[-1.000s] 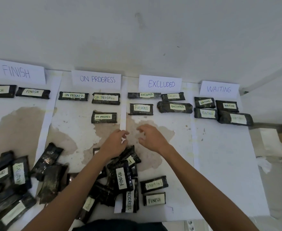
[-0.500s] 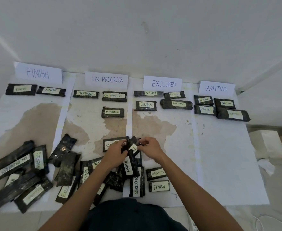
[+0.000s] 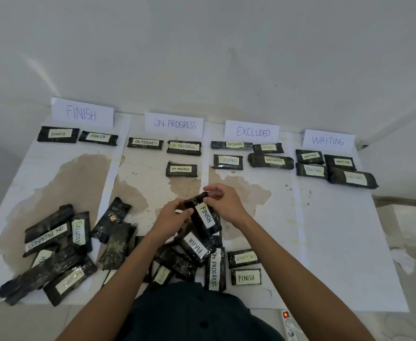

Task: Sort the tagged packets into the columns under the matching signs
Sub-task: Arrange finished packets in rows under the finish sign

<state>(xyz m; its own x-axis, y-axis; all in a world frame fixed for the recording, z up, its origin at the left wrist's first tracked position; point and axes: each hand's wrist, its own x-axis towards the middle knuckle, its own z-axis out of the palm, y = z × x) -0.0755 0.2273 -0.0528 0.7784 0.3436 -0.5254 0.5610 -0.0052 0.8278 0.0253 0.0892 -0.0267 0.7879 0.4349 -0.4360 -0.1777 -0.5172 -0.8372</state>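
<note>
A person's two hands hold a black FINISH-tagged packet [image 3: 205, 215] just above the near middle of a paper-covered counter [image 3: 344, 242], over the strip between the ON PROGRESS and EXCLUDED columns. The left hand [image 3: 171, 217] grips the packet's left edge, thumb and fingers [image 3: 186, 212] clamped on it; the right hand [image 3: 226, 205] pinches its far end with curled fingers [image 3: 212, 191]. The packet tilts, its white tag facing up.

Along the wall stand four handwritten signs: the FINISH sign [image 3: 81, 113], ON PROGRESS sign [image 3: 174, 124], EXCLUDED sign [image 3: 252, 132] and WAITING sign [image 3: 328, 140]. Two packets lie under the first, three under the second, four under each of the last two.

An unsorted heap [image 3: 52, 254] of black packets sprawls at the near left, with more overlapping beneath the hands. Just beside the right forearm lie three loose ones, among them an upside-down EXCLUDED packet [image 3: 242, 258] and a second FINISH packet [image 3: 246, 277]. Brown stains mark the paper.
</note>
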